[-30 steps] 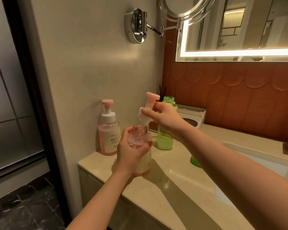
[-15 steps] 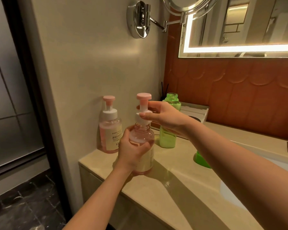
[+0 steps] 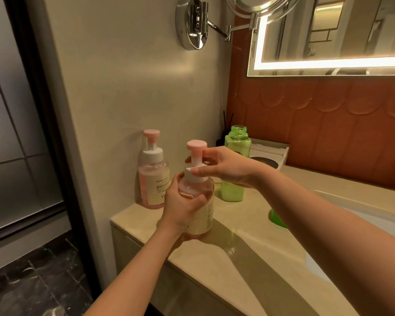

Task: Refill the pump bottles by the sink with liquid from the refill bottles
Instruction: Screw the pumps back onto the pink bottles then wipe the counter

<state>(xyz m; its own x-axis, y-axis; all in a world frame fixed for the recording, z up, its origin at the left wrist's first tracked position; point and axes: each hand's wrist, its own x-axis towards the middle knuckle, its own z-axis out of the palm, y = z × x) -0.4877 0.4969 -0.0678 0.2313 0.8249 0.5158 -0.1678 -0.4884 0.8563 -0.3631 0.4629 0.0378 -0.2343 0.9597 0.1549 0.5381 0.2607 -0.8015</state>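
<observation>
A clear pink pump bottle (image 3: 204, 202) stands upright on the beige counter (image 3: 249, 258). My left hand (image 3: 180, 207) grips its body from the left. The pink-topped pump head (image 3: 196, 156) sits on the bottle's neck, and my right hand (image 3: 224, 166) pinches its white collar with thumb and fingers. A second pink pump bottle (image 3: 153, 172) with its pump on stands against the wall to the left. Behind my right hand is an uncapped green refill bottle (image 3: 236, 144), partly hidden by my wrist.
A green cap (image 3: 277, 218) lies on the counter under my right forearm. A white tray (image 3: 271, 150) sits at the back by the orange tiled wall. The white sink basin (image 3: 363, 215) lies to the right. A chrome swing-arm mirror (image 3: 194, 23) sticks out overhead.
My right hand brought the pump head from a tilt above the open neck down onto the bottle, where it now sits upright. My left hand kept its hold on the bottle.
</observation>
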